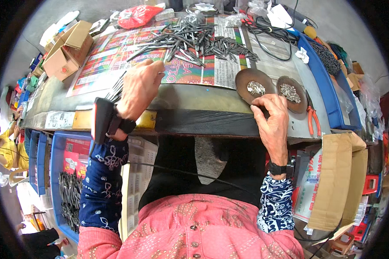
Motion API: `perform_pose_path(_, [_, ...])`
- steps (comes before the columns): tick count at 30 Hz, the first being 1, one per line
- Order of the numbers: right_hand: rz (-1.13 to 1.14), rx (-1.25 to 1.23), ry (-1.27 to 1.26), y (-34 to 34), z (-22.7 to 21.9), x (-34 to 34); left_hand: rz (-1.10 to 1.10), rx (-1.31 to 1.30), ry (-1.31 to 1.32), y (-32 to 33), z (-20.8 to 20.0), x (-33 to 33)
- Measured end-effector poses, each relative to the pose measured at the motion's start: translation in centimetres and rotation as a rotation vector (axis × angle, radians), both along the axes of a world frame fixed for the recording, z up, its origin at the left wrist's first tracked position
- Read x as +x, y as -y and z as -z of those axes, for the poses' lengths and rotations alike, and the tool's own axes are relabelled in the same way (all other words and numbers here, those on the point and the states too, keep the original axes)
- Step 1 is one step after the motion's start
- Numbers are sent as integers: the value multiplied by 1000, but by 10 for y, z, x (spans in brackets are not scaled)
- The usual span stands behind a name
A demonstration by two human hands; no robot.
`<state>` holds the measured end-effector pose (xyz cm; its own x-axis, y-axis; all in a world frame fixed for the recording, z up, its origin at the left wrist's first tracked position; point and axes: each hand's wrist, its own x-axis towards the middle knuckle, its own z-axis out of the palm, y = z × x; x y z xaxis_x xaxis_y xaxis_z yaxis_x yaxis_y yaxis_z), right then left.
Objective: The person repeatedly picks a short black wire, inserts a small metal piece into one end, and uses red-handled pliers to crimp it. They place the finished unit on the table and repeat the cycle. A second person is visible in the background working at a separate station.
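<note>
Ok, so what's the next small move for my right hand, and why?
I'd probably ease your right hand slightly forward into the left brown dish toward the small metal pieces. The fingertips are at the dish's near edge, and the pieces lie just beyond. Whether the fingers already pinch one is too small to tell.

Over on the bench: slim strips (pixel 190 36), black glinting grey; two dishes (pixel 243 81), brown, with silvery pieces (pixel 256 88); pliers (pixel 310 117), orange-red handles; long tray (pixel 331 99), blue; bag (pixel 138 16), bright red. Worn: shirt (pixel 173 228), pink, tan print; left oversleeve (pixel 103 190), navy, white flowers; right oversleeve (pixel 275 203), navy, dense white swirls.
</note>
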<state>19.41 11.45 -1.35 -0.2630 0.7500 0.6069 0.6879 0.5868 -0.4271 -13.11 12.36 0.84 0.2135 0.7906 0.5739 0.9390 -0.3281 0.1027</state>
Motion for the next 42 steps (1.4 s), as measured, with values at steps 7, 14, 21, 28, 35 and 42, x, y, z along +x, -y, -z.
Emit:
perform_pose_path(7, [-17, -52, -119, -1, 3, 0, 78, -43, -10, -47, 0, 16])
perform_pose_path(14, [-15, -39, -209, -1, 7, 2, 225, -46, -56, -78, 14, 25])
perform_pose_path(21, [-3, -18, -285, -2, 10, 2, 189, -118, -118, -77, 17, 29])
perform_pose_path(28, [27, -13, -387, 0, 14, 2, 219, -84, 39, -49, 6, 41])
perform_pose_path(35, [3, -20, -475, 14, 6, -3, 256, -293, 530, 24, -10, 70])
perform_pose_path(42, [-231, -294, -648, 53, -5, -25, 283, -711, 1156, 91, -9, 103])
